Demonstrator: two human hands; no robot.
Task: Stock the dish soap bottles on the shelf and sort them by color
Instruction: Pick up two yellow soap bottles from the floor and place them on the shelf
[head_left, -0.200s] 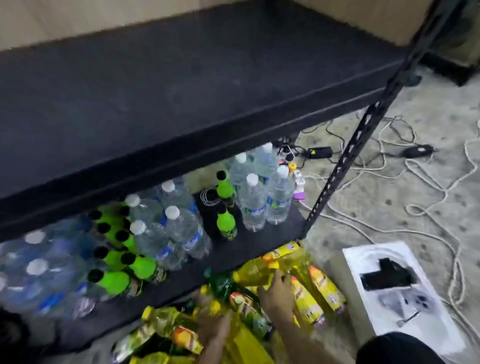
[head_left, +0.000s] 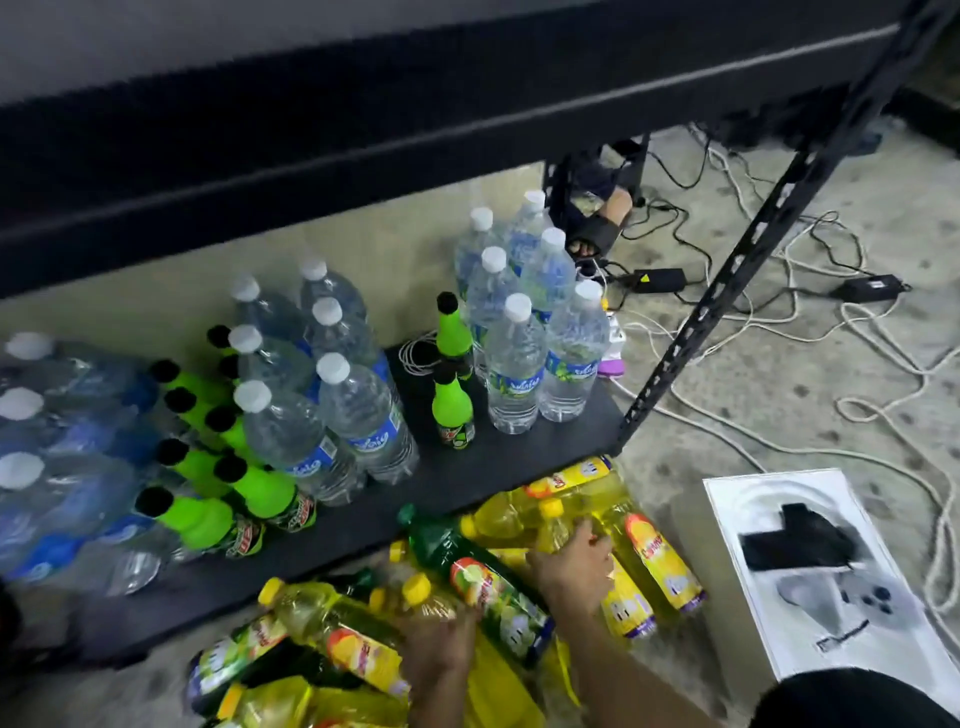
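Floor stock: dish soap bottles (head_left: 519, 561), yellow and green mixed, are lying in a loose heap on the floor in front of the shelf's bottom board (head_left: 519, 467).
Right hand (head_left: 571, 564): resting fingers-down over the yellow bottles at the heap's right side, touching them (whether it is actually gripping one, I cannot tell).
Left hand (head_left: 436, 649): pressing among the yellow bottles lower in the heap; its grasp is also unclear.
Green bottle (head_left: 483, 577): lying between the two hands.
Bottom board: water bottles (head_left: 519, 332) and green-necked soda bottles (head_left: 452, 400) are standing upright.
Floor, right: a printed white sheet (head_left: 841, 571), cables (head_left: 779, 332).
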